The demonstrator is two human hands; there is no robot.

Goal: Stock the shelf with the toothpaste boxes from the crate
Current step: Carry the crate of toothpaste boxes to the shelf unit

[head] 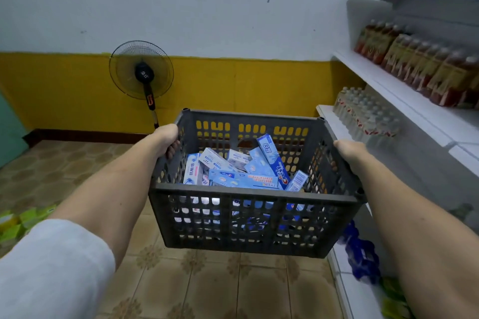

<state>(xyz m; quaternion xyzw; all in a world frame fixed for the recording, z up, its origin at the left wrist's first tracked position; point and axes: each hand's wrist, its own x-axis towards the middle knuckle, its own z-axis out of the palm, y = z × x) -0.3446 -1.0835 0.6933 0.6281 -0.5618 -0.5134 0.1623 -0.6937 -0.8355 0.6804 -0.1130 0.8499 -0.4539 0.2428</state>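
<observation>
Left grip (168,139) curls its fingers through the left wall of a dark grey slotted crate (252,190), and the right grip (348,151) clasps the right rim, so both carry it clear of the tiled floor (220,287). Between the two grips, blue and white toothpaste boxes (243,171) lie jumbled inside. Right of the right grip stands a white shelf (404,96) bearing brown drink bottles (420,67) and, lower, packs of water bottles (365,114). Beyond the left grip, a standing fan (141,70) faces out from the yellow wall.
</observation>
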